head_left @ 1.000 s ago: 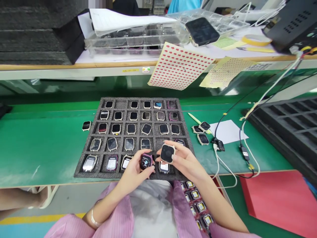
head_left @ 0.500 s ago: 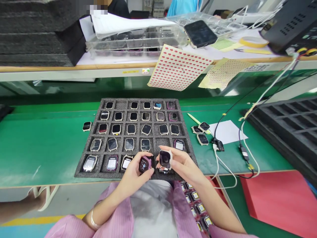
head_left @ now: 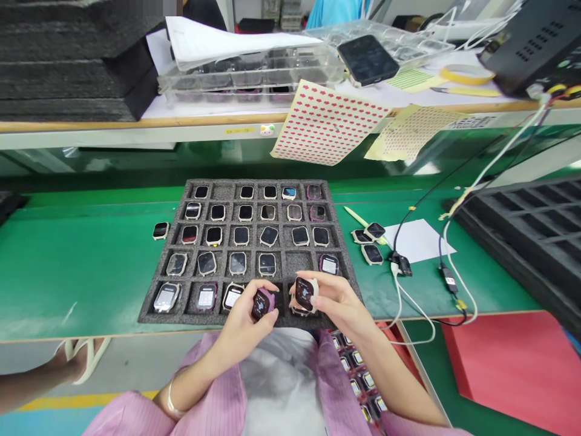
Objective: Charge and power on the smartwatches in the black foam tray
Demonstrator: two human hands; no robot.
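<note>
My left hand (head_left: pixel 247 321) is closed round a purple watch body (head_left: pixel 261 303), held with its lit screen facing me, just over the front edge of a grey foam tray (head_left: pixel 179 181). Beside it my right hand (head_left: pixel 338 303) pinches a white watch body (head_left: pixel 305 292) by its sides, its screen also lit. Both hands hover above the tray's front row, close together. The tray's pockets hold several more watch bodies, most with dark screens.
Three loose watch bodies (head_left: pixel 370 239) lie right of the tray by a white paper (head_left: pixel 420 240) and charging cables (head_left: pixel 399 264). One watch body (head_left: pixel 160 230) lies to the tray's left. A black foam tray (head_left: pixel 535 236) stands far right, sticker sheets (head_left: pixel 324 124) hang from the shelf, another tray (head_left: pixel 363 381) rests on my lap.
My right hand turned the white watch body from its back to its lit screen and lowered it. Both hands drew slightly nearer the tray's front edge.
</note>
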